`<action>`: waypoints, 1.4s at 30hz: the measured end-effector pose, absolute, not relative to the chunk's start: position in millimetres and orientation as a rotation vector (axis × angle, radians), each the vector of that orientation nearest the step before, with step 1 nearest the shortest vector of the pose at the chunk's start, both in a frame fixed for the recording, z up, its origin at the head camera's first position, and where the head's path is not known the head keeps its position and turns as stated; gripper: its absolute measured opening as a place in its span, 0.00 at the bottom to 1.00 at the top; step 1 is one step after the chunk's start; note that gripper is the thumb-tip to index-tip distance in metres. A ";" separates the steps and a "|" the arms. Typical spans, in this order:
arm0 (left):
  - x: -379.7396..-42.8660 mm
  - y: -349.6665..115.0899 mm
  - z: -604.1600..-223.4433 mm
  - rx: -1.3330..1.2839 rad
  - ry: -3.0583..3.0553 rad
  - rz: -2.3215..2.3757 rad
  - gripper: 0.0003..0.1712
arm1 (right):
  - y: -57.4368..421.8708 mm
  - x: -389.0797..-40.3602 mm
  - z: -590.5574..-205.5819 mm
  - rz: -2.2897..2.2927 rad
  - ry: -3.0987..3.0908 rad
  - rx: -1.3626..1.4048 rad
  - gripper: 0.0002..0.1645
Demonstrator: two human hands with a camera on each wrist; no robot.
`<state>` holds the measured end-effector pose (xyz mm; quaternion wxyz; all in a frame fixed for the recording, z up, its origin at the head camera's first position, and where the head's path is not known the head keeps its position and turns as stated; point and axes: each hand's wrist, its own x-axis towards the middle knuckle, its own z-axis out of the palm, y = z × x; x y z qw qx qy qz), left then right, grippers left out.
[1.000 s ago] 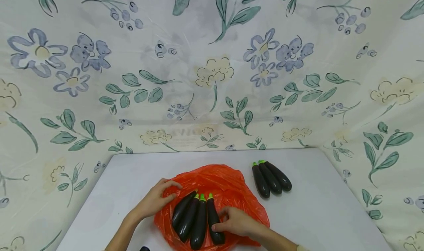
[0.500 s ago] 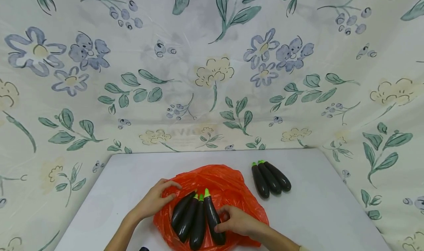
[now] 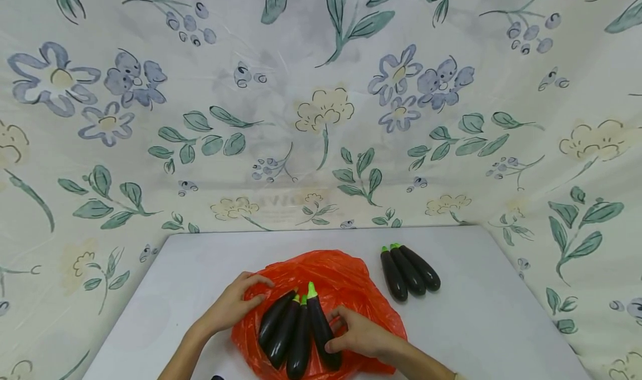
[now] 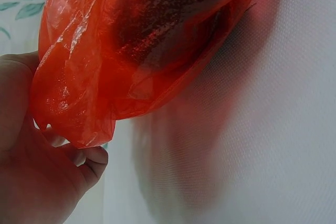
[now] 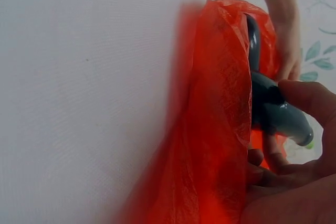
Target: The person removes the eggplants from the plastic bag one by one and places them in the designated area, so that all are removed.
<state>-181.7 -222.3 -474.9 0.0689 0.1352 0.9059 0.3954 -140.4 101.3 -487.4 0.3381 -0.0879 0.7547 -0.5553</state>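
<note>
A red plastic bag point(image 3: 351, 279) lies spread on the white table, with several dark eggplants side by side in its opening. My left hand point(image 3: 233, 305) holds the bag's left edge; in the left wrist view its film point(image 4: 73, 93) passes between thumb and curled fingers. My right hand point(image 3: 363, 332) grips the rightmost eggplant point(image 3: 321, 324), thumb on top and fingers along its right side. That eggplant's green stem end sits higher than the others. The right wrist view shows the same eggplant point(image 5: 278, 114) between thumb and fingers, beside the bag's wall.
Three more eggplants point(image 3: 410, 271) lie together on the table point(image 3: 476, 313) at the back right, outside the bag. A small dark object point(image 3: 217, 377) shows at the bottom edge. Flower-patterned cloth point(image 3: 321, 118) hangs behind and at the sides.
The rightmost eggplant has shifted slightly away from me, its stem end tilting left and rising above the others, with my right hand on it. My left hand has stayed in place.
</note>
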 end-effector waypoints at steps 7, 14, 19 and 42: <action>-181.3 -223.1 -474.4 0.380 2.723 1.197 0.13 | 100.6 -142.5 -483.5 -1.478 1.962 -0.214 0.28; -181.5 -223.6 -474.6 0.378 2.722 1.191 0.13 | 106.1 -145.3 -474.4 -1.485 2.001 -0.258 0.29; -181.6 -223.9 -474.5 0.387 2.723 1.188 0.13 | 109.1 -144.9 -471.9 -1.552 2.019 -0.258 0.28; -182.8 -221.8 -471.3 0.382 2.718 1.196 0.13 | 137.4 -158.6 -455.1 -1.570 2.229 -0.295 0.31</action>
